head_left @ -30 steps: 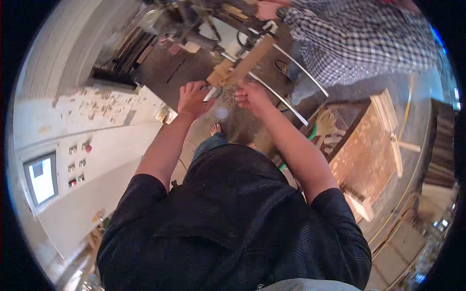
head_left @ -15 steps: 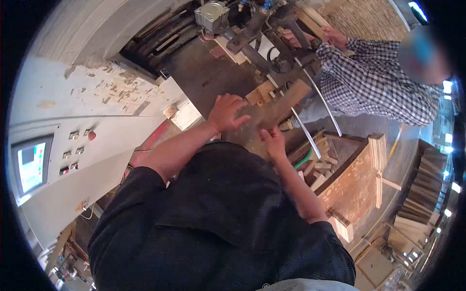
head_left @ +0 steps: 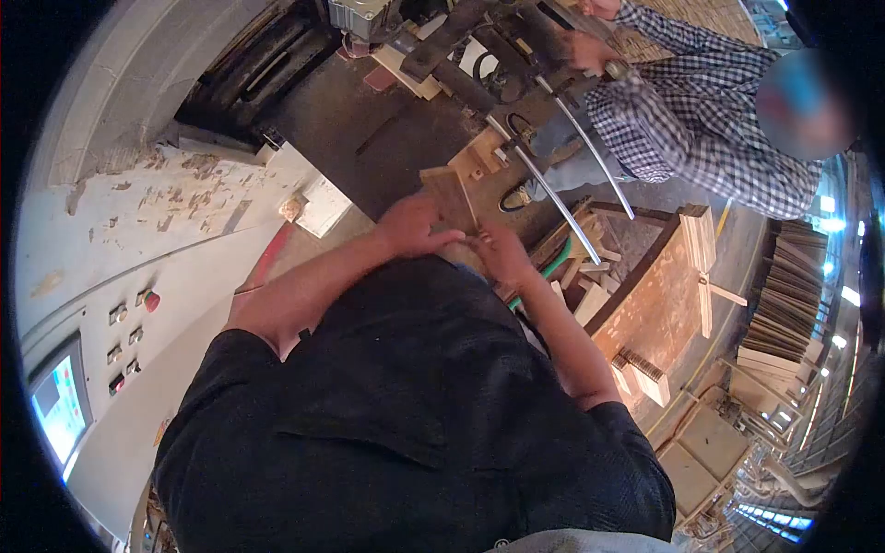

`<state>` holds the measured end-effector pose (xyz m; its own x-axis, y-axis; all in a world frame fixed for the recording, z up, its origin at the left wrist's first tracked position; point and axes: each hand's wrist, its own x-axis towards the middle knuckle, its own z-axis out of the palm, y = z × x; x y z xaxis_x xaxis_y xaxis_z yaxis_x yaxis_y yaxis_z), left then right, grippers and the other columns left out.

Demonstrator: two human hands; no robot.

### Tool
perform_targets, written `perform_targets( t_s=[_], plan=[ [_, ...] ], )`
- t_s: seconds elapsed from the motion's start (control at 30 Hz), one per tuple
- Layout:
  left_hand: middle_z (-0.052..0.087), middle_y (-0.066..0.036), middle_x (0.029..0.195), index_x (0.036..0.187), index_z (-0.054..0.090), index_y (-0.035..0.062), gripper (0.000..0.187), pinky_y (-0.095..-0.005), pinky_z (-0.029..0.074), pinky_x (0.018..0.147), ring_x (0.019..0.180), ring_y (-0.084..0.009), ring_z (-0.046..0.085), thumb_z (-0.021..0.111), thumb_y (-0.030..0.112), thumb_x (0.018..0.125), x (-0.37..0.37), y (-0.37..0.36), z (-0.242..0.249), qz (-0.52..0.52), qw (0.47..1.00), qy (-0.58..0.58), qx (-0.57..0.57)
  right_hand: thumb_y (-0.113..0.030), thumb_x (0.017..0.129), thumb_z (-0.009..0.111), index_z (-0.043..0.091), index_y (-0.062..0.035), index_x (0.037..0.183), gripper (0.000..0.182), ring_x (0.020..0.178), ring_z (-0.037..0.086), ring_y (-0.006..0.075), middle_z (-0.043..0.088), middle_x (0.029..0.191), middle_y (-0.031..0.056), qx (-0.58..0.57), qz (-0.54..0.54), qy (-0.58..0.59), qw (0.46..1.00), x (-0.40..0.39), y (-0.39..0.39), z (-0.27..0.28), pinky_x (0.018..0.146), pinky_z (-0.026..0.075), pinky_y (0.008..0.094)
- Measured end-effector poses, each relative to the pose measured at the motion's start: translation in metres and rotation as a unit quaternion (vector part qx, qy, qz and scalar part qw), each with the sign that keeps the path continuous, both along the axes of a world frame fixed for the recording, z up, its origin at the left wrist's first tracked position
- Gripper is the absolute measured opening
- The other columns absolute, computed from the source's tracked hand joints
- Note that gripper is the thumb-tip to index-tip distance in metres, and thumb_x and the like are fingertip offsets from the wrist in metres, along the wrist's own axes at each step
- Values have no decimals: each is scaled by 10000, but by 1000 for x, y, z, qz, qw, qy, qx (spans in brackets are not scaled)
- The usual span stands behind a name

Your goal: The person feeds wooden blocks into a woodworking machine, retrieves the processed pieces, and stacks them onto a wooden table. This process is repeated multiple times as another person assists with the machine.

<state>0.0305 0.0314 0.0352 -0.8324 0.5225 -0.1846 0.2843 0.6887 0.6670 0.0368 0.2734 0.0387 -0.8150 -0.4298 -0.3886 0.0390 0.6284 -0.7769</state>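
Between my two hands is a short wooden board [head_left: 449, 196], tilted, its lower end at my fingers. My left hand [head_left: 412, 224] grips its left and lower side, the thumb reaching right toward the other hand. My right hand [head_left: 498, 251] is closed at the board's lower right corner, fingers bent. Just beyond the board, a small wooden block [head_left: 481, 158] lies on the dark machine surface. Two metal rods [head_left: 550, 195] slant past it on the right.
A co-worker in a checked shirt [head_left: 691, 106] stands across at upper right. At left is a white control cabinet with a screen [head_left: 60, 401] and buttons. A wooden bin [head_left: 645, 286] with offcuts stands at right, stacked boards [head_left: 786, 295] beyond.
My hands have come closer together, and the board is now held between them. The co-worker's hands have moved up and apart. The camera view has shifted and turned slightly.
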Motion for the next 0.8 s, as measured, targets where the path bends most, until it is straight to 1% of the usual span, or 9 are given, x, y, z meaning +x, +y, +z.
perform_targets(
  t_s=[0.03,0.1,0.17,0.23,0.47,0.53,0.67,0.77,0.8],
  plan=[
    [668,-167,1044,1058,679,51,476,-463,508,858,949,-379,645,668,489,871,-2,-3,-3,1,1000,-2,3,-222,883,654,587,-23,1043,264,813,653,360,656,858,178,-10,-31,10,999,-2,5,0,748,505,414],
    [657,-120,897,967,689,60,403,-424,527,780,873,-332,651,688,450,863,-8,-14,-13,122,969,96,192,-212,883,658,593,-14,1021,250,797,648,304,650,837,159,-14,-53,-25,998,-10,28,-16,735,500,392],
    [650,-118,879,957,683,45,361,-386,529,725,801,-296,646,735,382,837,-15,-27,-16,145,965,52,211,-202,882,662,599,-5,999,238,781,643,247,645,815,139,-19,-77,-57,995,-9,38,-33,722,494,369],
    [642,-116,861,947,678,30,331,-347,531,671,729,-259,640,781,313,811,-20,-30,-18,171,958,6,231,-175,889,659,606,-3,950,190,759,586,151,627,789,82,-114,-122,-95,981,-5,40,-37,694,470,331],
    [640,-95,833,948,673,36,323,-338,530,643,701,-222,646,788,301,803,-19,-27,-24,147,968,73,191,-135,893,664,599,-26,873,128,702,504,112,559,727,26,-55,-132,-22,989,4,21,-2,636,427,295],
    [639,-94,829,952,671,37,330,-337,530,637,696,-220,648,791,305,800,-19,-26,-23,139,966,74,203,-159,903,670,584,-44,839,157,667,479,101,519,686,-4,-100,-210,-125,965,10,22,-17,613,404,282],
    [637,-91,824,946,668,40,331,-335,532,636,689,-222,649,792,309,798,-20,-27,-24,136,967,82,199,-176,909,678,580,-65,819,173,640,460,84,517,676,-35,-93,-189,-115,971,23,21,-28,596,386,276],
    [639,-85,823,938,668,43,326,-335,531,634,687,-218,647,792,310,798,-19,-27,-22,133,968,87,194,-157,932,653,596,-63,913,111,697,520,59,601,820,-26,-154,-207,-92,962,34,17,-42,648,424,231],
    [639,-83,821,933,668,45,323,-336,531,634,686,-217,646,793,310,797,-19,-26,-20,135,969,82,191,-155,936,650,603,-55,940,110,709,536,64,617,847,-19,-184,-243,-172,937,34,18,-48,662,435,232]
  ],
)
